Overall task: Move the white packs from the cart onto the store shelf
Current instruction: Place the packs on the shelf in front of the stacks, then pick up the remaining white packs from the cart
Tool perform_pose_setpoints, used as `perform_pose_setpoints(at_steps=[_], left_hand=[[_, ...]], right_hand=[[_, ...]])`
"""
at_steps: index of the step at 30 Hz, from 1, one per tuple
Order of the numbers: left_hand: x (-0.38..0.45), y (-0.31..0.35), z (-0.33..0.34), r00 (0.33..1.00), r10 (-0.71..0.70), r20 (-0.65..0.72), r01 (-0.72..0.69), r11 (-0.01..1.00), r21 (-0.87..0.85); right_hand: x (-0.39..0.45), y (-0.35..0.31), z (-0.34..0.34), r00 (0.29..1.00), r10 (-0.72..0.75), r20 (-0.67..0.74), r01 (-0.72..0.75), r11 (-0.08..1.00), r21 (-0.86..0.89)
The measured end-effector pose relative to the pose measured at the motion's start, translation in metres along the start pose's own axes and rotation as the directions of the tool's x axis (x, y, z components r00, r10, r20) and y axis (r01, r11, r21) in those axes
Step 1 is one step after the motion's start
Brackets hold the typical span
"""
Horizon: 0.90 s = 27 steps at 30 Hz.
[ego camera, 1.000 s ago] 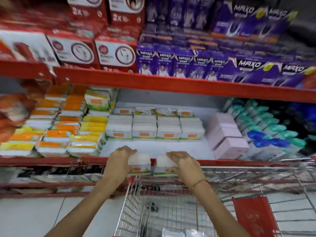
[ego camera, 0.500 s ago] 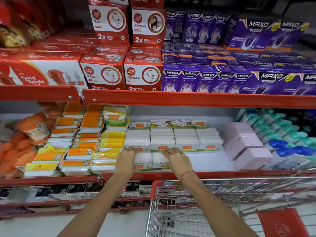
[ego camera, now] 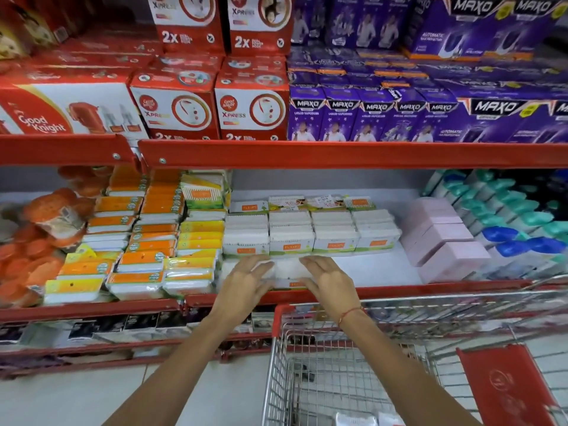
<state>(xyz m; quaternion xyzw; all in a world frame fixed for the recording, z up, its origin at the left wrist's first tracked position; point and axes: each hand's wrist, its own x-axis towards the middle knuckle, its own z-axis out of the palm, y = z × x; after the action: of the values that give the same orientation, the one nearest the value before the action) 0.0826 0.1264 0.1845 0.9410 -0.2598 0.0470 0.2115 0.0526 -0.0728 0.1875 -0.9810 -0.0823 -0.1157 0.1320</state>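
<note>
Two white packs (ego camera: pixel 289 270) with orange labels lie side by side on the front of the white shelf floor, just behind the shelf's red rim (ego camera: pixel 399 292). My left hand (ego camera: pixel 246 281) rests against their left side and my right hand (ego camera: pixel 330 282) against their right side, fingers spread and flat. Behind them stands a stacked row of the same white packs (ego camera: pixel 307 238). Below my arms is the wire cart (ego camera: pixel 278 348), with more white packs (ego camera: pixel 356 419) on its floor at the bottom edge of the view.
Orange and yellow packs (ego camera: pixel 147 241) fill the shelf to the left, pink boxes (ego camera: pixel 445 241) stand to the right. Bare shelf floor (ego camera: pixel 378 269) lies between my hands and the pink boxes. The upper shelf's red edge (ego camera: pixel 338 153) hangs overhead. A red cart flap (ego camera: pixel 507 385) is at lower right.
Both hands carried the two white packs up from above the cart and forward onto the shelf front. The fingers have loosened from a grip to lying spread.
</note>
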Motion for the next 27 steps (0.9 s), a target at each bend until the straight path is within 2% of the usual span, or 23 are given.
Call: perform_pose_setpoints(at_steps=[1, 3, 9, 11, 13, 16, 18, 20, 22, 24, 25, 26, 27], left_hand=[[-0.002, 0.008, 0.004, 0.997, 0.045, -0.055, -0.046, 0.999, -0.014], [-0.004, 0.027, 0.018, 0.99, 0.1, -0.104, -0.105, 0.993, -0.048], [-0.004, 0.082, 0.075, 0.982, 0.178, -0.059, -0.184, 0.975, -0.121], [-0.008, 0.097, 0.1, 0.984, 0.176, 0.006, -0.173, 0.973, -0.149], [-0.013, 0.108, 0.137, 0.977, 0.15, 0.15, -0.122, 0.976, -0.178], [-0.026, 0.123, 0.18, 0.927, 0.124, 0.354, -0.06, 0.981, -0.184], [-0.032, 0.134, 0.207, 0.855, 0.098, 0.509, -0.032, 0.99, -0.136], [-0.042, 0.14, 0.238, 0.738, 0.035, 0.673, 0.024, 0.997, -0.078], [-0.057, 0.141, 0.266, 0.637, -0.04, 0.77, 0.127, 0.991, -0.053], [-0.072, 0.143, 0.293, 0.541, -0.08, 0.837, 0.158, 0.987, -0.008], [-0.08, 0.145, 0.306, 0.48, -0.101, 0.872, 0.14, 0.989, 0.037], [-0.088, 0.147, 0.314, 0.439, -0.117, 0.891, 0.116, 0.991, 0.072], [-0.095, 0.149, 0.322, 0.406, -0.13, 0.905, 0.1, 0.99, 0.098]], right_hand=[[-0.008, 0.003, 0.001, 0.998, -0.009, -0.061, 0.009, 1.0, 0.009], [-0.025, 0.013, 0.002, 0.998, 0.006, -0.067, -0.003, 0.999, 0.039], [-0.083, 0.069, 0.016, 0.989, 0.123, 0.078, -0.131, 0.986, 0.103], [-0.108, 0.091, 0.028, 0.971, 0.155, 0.183, -0.177, 0.978, 0.109], [-0.137, 0.116, 0.04, 0.921, 0.197, 0.336, -0.234, 0.969, 0.074], [-0.177, 0.146, 0.058, 0.769, 0.236, 0.593, -0.277, 0.961, -0.023], [-0.201, 0.165, 0.069, 0.66, 0.253, 0.707, -0.307, 0.95, -0.053], [-0.226, 0.183, 0.084, 0.556, 0.285, 0.78, -0.351, 0.932, -0.09], [-0.246, 0.197, 0.098, 0.479, 0.306, 0.822, -0.388, 0.915, -0.114], [-0.262, 0.209, 0.115, 0.424, 0.303, 0.853, -0.421, 0.9, -0.111], [-0.271, 0.216, 0.126, 0.404, 0.291, 0.867, -0.399, 0.909, -0.119], [-0.276, 0.217, 0.131, 0.37, 0.296, 0.881, -0.45, 0.886, -0.108], [-0.285, 0.221, 0.14, 0.374, 0.301, 0.877, -0.456, 0.883, -0.108]])
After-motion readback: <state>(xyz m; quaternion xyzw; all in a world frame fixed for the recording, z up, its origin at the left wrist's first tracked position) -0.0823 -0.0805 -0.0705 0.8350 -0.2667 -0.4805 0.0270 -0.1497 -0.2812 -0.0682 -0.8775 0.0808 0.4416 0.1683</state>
